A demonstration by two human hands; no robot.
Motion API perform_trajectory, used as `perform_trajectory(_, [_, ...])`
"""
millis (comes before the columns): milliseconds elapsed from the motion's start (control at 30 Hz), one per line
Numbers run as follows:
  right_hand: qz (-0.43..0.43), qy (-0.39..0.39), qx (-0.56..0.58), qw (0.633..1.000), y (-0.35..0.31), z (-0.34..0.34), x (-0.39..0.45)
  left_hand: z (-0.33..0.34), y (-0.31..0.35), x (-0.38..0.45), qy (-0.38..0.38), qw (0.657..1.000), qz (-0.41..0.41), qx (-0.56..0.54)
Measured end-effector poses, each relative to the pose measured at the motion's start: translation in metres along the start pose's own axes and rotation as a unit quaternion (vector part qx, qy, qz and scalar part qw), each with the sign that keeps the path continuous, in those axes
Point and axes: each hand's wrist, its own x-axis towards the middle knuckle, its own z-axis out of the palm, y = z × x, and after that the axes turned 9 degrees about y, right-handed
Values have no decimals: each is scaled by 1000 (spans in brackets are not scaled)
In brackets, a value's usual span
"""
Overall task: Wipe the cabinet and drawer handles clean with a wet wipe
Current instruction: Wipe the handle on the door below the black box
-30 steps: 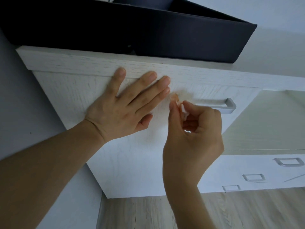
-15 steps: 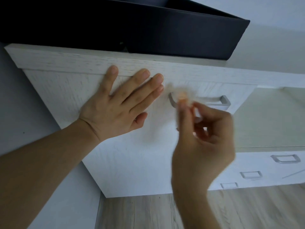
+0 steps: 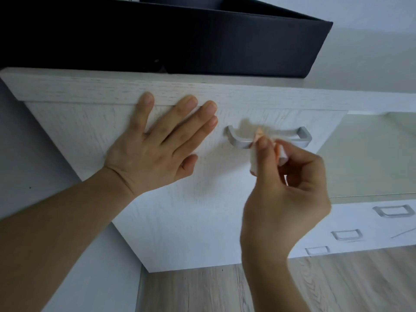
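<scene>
I see the white cabinet (image 3: 175,221) under a dark box (image 3: 202,41). My left hand (image 3: 155,152) lies flat, fingers straight, on its front. My right hand (image 3: 290,192) pinches the wet wipe (image 3: 255,158) against the silver handle (image 3: 267,137).

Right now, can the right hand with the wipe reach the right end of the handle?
Probably yes. The right hand holds the wipe against the handle near its middle, and the bar's right end is bare, with nothing in the way.
</scene>
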Motion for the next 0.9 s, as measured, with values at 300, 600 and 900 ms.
perform_trajectory(300, [5, -61, -26, 998, -7, 11, -12, 2, 0, 0, 4, 1000, 3, 3])
perform_trajectory(600, [92, 39, -12, 995, 0, -13, 38, 1, -1, 0, -2, 1000, 7, 13])
perform_trajectory(900, [155, -36, -4, 987, 5, -13, 61, 0, 0, 0, -4, 1000, 7, 13])
